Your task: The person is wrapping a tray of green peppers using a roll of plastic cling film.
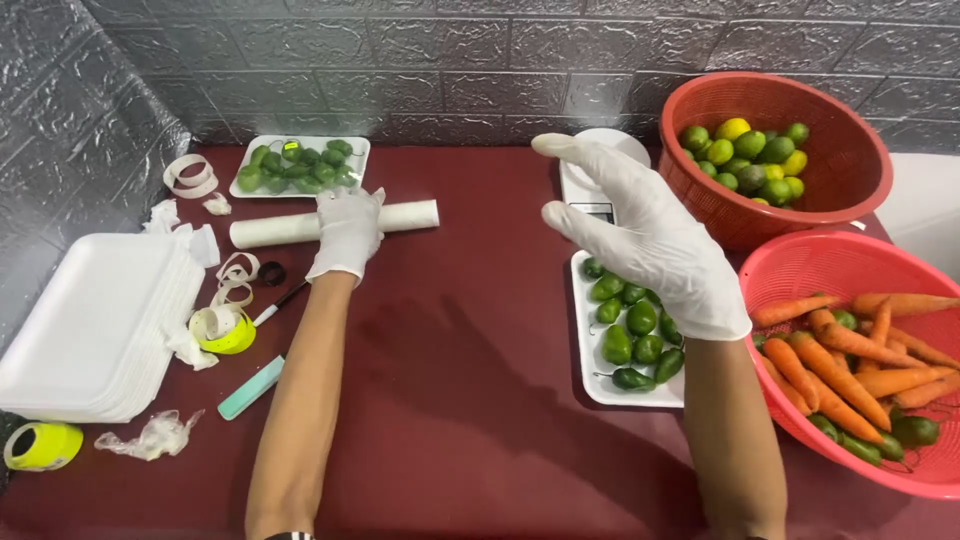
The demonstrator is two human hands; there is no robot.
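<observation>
Checking the bench, we found our left hand [346, 232] gloved and closed over the roll of clear wrap [334, 222], which lay crosswise on the dark red table [470, 380], fingers curled on its middle. Our right hand [650, 240], also gloved, was raised above the unwrapped tray of green peppers [632, 335], fingers spread wide and holding nothing. That tray sat near the right edge, just in front of a white kitchen scale [596, 190], with no film over it that we could see. At the back, beyond the roll, one tray of green fruit [300, 166] looked already covered in film; we judged that one finished. A stack of empty foam trays [90, 325] remained at far left, and two red baskets, one with limes [780, 160] and one with carrots [870, 370], were both well filled. Judgement: one tray done, a second filled but unwrapped, much produce left. Tape rolls [40, 445] and a small cutter [252, 387] lay by the stack.
</observation>
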